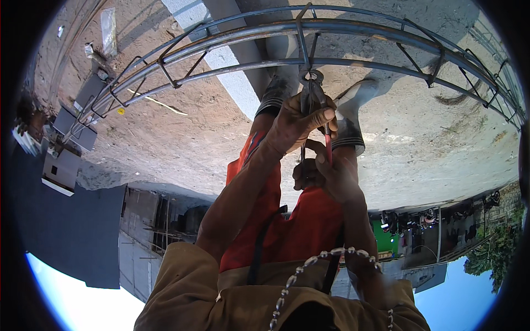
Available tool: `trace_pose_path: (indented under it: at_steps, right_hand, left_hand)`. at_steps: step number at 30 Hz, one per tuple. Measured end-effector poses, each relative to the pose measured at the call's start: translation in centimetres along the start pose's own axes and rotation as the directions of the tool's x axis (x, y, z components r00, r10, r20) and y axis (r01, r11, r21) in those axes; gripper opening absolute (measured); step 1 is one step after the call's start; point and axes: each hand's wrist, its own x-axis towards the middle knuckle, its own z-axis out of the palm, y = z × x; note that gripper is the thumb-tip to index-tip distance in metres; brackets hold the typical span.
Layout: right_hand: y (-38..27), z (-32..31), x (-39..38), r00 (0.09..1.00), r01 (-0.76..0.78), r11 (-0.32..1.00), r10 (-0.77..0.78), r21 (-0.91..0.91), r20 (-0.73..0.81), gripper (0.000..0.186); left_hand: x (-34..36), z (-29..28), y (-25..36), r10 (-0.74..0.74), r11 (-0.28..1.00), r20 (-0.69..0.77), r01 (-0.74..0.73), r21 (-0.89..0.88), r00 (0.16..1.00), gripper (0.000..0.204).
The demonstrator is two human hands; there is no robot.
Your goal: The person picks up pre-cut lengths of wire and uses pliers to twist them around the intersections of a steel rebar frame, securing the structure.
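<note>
A pair of pincers [329, 148] with red handles points away from me, its jaws at the lower rod of a steel rebar cage [353, 25]. My right hand [331, 174] is closed around the handles. Farther up the tool, my left hand [303, 124] is closed beside the jaws, with its thumb across the front. Thin tie wire [312, 88] runs from its fingers to the jaws at the rod. The left fingertips are partly hidden behind the hand and the pincers.
The cage spans the view from left to right, with bent stirrups along it. A pale concrete strip [232, 74] crosses the sandy ground beyond my legs. Grey blocks [63, 165] lie at the far left, and a plastic wrapper [109, 32] at upper left.
</note>
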Motion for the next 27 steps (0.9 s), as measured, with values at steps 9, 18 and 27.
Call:
trace_pose_path:
  at_steps: [9, 18, 27]
  right_hand:
    - [0.8, -0.1, 1.4, 0.984, -0.135, 0.99, 0.139, -0.04, 0.109, 0.044]
    - [1.0, -1.3, 2.9, 0.823, -0.311, 0.945, 0.216, 0.097, 0.526, 0.047]
    - [0.9, -1.2, 2.2, 0.917, 0.129, 0.992, -0.117, -0.007, 0.382, 0.035]
  left_hand:
    - [1.4, 1.4, 0.7, -0.121, 0.975, -0.003, 0.118, -0.187, 0.993, 0.021]
    - [1.0, 4.8, 1.4, -0.023, 0.99, -0.489, 0.086, 0.108, 0.872, 0.036]
    - [1.4, 3.9, -0.3, 0.28, 0.845, -0.544, 0.065, 0.53, 0.791, 0.043]
